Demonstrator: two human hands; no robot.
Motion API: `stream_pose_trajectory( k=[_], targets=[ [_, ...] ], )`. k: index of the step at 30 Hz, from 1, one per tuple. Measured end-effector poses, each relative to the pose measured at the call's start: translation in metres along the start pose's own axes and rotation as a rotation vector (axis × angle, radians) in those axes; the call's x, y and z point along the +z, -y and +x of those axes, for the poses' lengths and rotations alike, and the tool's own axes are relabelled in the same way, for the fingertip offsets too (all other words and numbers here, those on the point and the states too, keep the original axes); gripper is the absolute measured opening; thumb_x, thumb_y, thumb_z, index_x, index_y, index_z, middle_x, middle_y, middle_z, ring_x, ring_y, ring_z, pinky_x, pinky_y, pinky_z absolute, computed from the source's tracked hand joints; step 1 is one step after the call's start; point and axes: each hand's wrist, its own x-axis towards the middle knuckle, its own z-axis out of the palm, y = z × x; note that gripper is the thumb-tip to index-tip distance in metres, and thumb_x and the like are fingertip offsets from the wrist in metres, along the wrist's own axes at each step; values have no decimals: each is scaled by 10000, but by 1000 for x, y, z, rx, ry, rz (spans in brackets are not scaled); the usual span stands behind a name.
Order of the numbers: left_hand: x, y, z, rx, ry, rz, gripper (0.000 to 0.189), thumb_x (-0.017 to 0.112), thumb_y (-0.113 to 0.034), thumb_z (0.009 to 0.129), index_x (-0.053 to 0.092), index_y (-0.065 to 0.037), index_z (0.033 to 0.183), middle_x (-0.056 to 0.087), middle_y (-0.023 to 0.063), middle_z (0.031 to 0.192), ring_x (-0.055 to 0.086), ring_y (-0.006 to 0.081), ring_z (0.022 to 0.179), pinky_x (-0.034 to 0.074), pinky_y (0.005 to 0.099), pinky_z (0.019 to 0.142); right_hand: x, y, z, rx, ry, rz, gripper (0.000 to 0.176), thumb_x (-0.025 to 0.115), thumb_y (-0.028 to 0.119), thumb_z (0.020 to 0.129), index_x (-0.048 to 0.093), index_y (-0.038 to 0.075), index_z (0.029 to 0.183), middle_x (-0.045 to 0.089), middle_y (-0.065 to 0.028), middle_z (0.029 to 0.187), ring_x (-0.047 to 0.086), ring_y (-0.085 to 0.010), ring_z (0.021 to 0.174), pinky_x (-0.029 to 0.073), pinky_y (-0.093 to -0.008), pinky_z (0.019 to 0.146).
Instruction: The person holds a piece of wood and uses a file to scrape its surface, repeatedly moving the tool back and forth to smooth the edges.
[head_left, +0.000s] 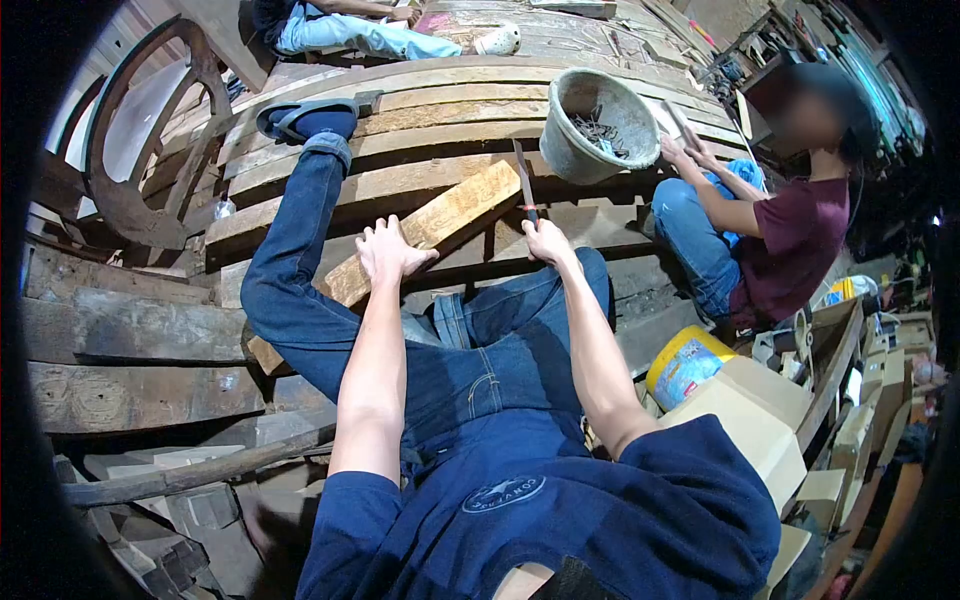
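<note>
A light wooden block [465,203] lies slanted across the planks between my legs. My left hand [388,250] rests on its near part, the fingers spread over the wood. Just right of the block's far end, my right hand [548,243] is closed round the handle of a knife [524,180], whose long blade points away from me. The blade is close to the block's end; whether they touch I cannot tell. Beyond the knife stands a grey bucket [571,150] with dark, thin pieces inside.
A co-worker [810,220] sits at the right, both hands near the bucket. Another person's legs [365,38] stretch out at the far side. Wooden planks [430,98] cover the floor. A yellow bucket [657,378] and open cardboard box [745,415] are right; a round wooden frame [100,140] is left.
</note>
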Motion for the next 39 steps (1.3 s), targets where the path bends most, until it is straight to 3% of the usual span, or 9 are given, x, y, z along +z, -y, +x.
stream_pose_trajectory(
  k=[5, 6, 10, 14, 19, 27, 32, 35, 39],
  targets=[
    [-5, -12, 1, -27, 82, -15, 1122, 820, -687, 618, 437, -117, 1505, 496, 120, 1497, 457, 314, 1381, 340, 488, 1163, 5, -10, -51, 40, 41, 157, 444, 478, 433, 1014, 616, 14, 963, 679, -154, 637, 629, -225, 484, 462, -394, 485],
    [-10, -12, -4, -28, 120, -9, 1107, 820, -680, 622, 446, -113, 1497, 504, 126, 1486, 462, 315, 1375, 343, 490, 1159, 8, -3, -64, 47, 10, 213, 443, 457, 432, 1041, 538, 57, 819, 578, -70, 564, 523, -163, 425, 374, -355, 395],
    [1, -6, -2, 2, -7, -39, 1037, 849, -678, 576, 549, -79, 1369, 577, 154, 1375, 510, 334, 1312, 387, 504, 1103, -14, 28, -56, 233, 121, 444, 425, 464, 465, 1029, 544, 67, 902, 568, -66, 600, 419, -132, 381, 308, -293, 336],
    [1, -1, 0, -14, 16, -6, 1093, 840, -683, 586, 494, -89, 1436, 530, 153, 1447, 472, 340, 1359, 372, 498, 1128, -5, 22, -30, 198, 90, 438, 405, 475, 464, 1020, 533, 77, 917, 565, -63, 604, 395, -124, 368, 302, -293, 331],
    [1, -2, -1, -16, -2, -24, 1079, 838, -669, 596, 496, -86, 1437, 540, 148, 1433, 479, 336, 1348, 376, 493, 1124, 6, 9, -68, 319, 247, 883, 369, 485, 416, 1042, 534, 57, 972, 555, -88, 621, 380, -140, 375, 297, -305, 338],
    [2, 0, -1, -4, -41, -39, 1030, 858, -664, 558, 567, -83, 1357, 590, 152, 1361, 527, 341, 1288, 402, 502, 1090, 18, 0, -81, 366, 355, 1441, 284, 488, 293, 1047, 543, 30, 956, 613, -106, 795, 573, -212, 624, 527, -400, 583],
    [0, 0, -3, 6, -46, -37, 1021, 854, -663, 567, 564, -85, 1357, 591, 156, 1355, 525, 338, 1288, 403, 502, 1088, 14, -3, -92, 237, 333, 1384, 143, 497, 189, 1010, 519, 72, 929, 547, -51, 769, 532, -159, 599, 461, -336, 505],
    [-11, -4, -5, -16, 41, -5, 1049, 824, -681, 608, 514, -107, 1429, 555, 127, 1424, 501, 315, 1327, 383, 475, 1117, 18, 0, -96, 337, 296, 1414, 178, 563, 275, 994, 526, 134, 892, 507, 17, 689, 475, -114, 502, 371, -309, 398],
    [-7, -4, -5, -4, -9, -8, 1018, 831, -681, 588, 556, -97, 1375, 594, 137, 1363, 532, 323, 1291, 395, 487, 1100, 28, 9, -102, 339, 273, 1394, 321, 613, 411, 999, 507, 148, 848, 501, 20, 642, 485, -114, 463, 392, -308, 375]
  ],
)
